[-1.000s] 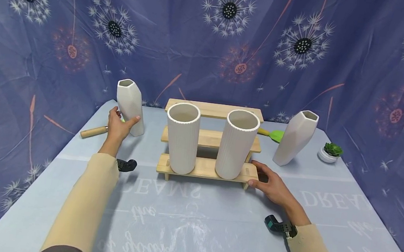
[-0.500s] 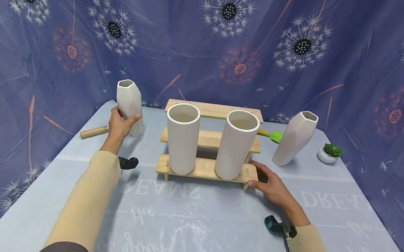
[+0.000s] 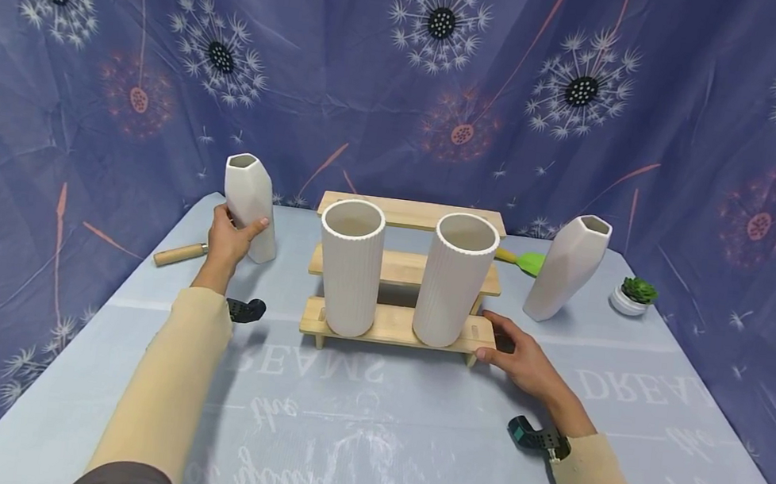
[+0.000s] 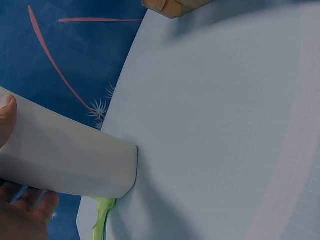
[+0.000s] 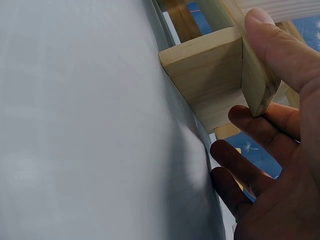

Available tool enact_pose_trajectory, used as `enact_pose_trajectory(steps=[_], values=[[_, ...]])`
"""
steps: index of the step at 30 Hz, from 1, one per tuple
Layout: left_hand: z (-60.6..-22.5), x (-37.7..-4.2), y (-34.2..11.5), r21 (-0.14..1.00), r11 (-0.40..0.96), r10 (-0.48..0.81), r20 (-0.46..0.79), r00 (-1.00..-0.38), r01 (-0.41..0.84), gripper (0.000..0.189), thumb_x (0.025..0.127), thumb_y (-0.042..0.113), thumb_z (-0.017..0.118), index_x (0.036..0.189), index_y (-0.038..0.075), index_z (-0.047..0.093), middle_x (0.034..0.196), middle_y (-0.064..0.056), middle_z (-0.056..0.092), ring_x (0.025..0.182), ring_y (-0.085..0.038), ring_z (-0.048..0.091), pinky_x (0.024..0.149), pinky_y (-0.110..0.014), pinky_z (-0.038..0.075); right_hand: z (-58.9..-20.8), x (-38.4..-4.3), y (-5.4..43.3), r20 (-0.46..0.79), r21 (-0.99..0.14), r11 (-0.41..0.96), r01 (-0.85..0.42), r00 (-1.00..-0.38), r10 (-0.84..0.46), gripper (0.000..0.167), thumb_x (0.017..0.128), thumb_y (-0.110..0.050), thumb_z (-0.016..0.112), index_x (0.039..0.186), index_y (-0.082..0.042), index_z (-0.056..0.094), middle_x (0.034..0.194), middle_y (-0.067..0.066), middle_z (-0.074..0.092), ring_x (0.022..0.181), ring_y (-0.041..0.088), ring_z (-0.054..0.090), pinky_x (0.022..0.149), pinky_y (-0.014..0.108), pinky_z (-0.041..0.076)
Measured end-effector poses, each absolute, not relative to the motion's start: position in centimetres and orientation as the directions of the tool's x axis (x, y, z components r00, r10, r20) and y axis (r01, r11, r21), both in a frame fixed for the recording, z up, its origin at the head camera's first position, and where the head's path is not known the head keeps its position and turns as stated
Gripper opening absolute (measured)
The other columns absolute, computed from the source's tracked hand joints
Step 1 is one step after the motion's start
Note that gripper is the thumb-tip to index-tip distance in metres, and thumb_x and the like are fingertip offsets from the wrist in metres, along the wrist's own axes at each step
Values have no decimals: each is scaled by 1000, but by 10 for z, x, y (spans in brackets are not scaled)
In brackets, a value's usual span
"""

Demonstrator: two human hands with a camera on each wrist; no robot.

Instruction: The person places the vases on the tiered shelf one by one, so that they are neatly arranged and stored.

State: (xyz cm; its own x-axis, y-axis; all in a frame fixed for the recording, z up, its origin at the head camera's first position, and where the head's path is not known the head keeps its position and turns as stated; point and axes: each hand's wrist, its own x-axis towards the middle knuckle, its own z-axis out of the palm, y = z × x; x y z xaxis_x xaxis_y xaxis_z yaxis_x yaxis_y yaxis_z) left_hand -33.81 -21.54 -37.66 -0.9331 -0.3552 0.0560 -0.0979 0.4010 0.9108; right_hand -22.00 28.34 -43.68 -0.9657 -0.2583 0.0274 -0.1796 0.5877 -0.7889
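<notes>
"What is at the table [image 3: 435,463]?"

"A three-tier wooden stand [image 3: 402,269]; to its left, a faceted white vase [image 3: 250,193]."

"And the hands?"

"Well apart: the left hand [image 3: 227,246], arm [image 3: 164,376] outstretched, grips the vase; the right hand [image 3: 524,361] pinches the stand's lowest tier [image 3: 394,324] between thumb [image 5: 275,47] and fingers [image 5: 267,135]."

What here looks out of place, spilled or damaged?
Nothing looks spilled or broken; both ribbed white vases stand on the lowest tier of the wooden rack. One oddity: the printed lettering on the tablecloth looks flipped, so it reads wrong.
</notes>
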Motion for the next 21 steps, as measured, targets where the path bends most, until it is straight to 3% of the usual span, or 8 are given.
enact_pose_trajectory(steps=[14, 21], values=[[-378, -334, -216, 929, 362, -380, 67, -923, -82, 79, 86, 37, 67, 145, 10, 22, 151, -15, 33, 140, -29, 32, 114, -45, 28, -439, -220, 284, 0, -774, 614, -155, -969, -245, 76, 84, -42, 68, 147, -19, 33, 130, 14, 54, 116, 29, 52, 98, 50, 40], [-373, -327, -216, 925, 375, -377, 89, -922, -64, 81, 84, 41, 68, 145, 10, 24, 149, -15, 36, 137, -29, 35, 113, -44, 31, -440, -222, 284, -7, -775, 614, -148, -970, -242, 76, 83, -43, 68, 147, -19, 33, 130, 14, 54, 116, 29, 51, 98, 50, 40]])
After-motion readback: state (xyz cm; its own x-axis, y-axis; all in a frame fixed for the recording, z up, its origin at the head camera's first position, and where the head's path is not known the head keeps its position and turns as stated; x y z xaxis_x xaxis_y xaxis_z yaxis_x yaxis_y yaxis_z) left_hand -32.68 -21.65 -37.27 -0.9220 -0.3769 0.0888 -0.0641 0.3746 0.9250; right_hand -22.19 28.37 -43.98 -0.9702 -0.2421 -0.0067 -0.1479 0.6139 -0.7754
